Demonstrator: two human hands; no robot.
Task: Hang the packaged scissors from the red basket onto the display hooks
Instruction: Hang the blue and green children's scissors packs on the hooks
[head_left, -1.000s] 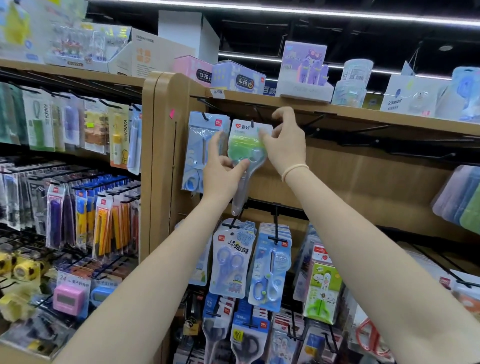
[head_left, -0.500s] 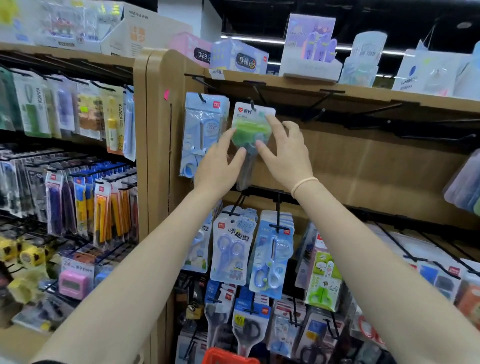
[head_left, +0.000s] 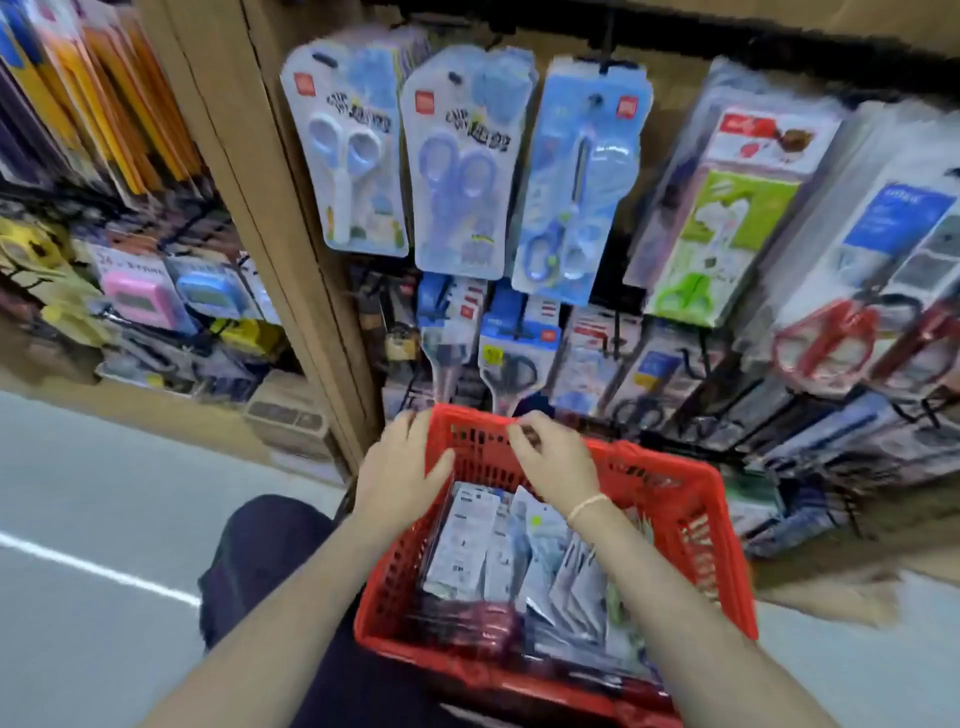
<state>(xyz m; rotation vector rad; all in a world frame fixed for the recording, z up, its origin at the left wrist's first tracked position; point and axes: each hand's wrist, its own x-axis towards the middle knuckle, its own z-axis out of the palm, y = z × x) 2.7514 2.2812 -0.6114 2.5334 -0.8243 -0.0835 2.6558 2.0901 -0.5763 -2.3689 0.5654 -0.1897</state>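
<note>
Down at the red basket (head_left: 696, 525), both hands hover over its far rim: left hand (head_left: 400, 467) with fingers loosely spread, right hand (head_left: 556, 457) with fingers curled, holding nothing I can make out. Packaged scissors (head_left: 467, 540) lie inside the basket. Hanging scissor packs (head_left: 457, 161) crowd the hooks above, beside a wooden post (head_left: 291, 249).

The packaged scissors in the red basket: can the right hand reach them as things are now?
Probably yes. The right hand hovers over the open red basket, the packaged scissors lie uncovered just below it, and the left hand stays at the rim.
</note>
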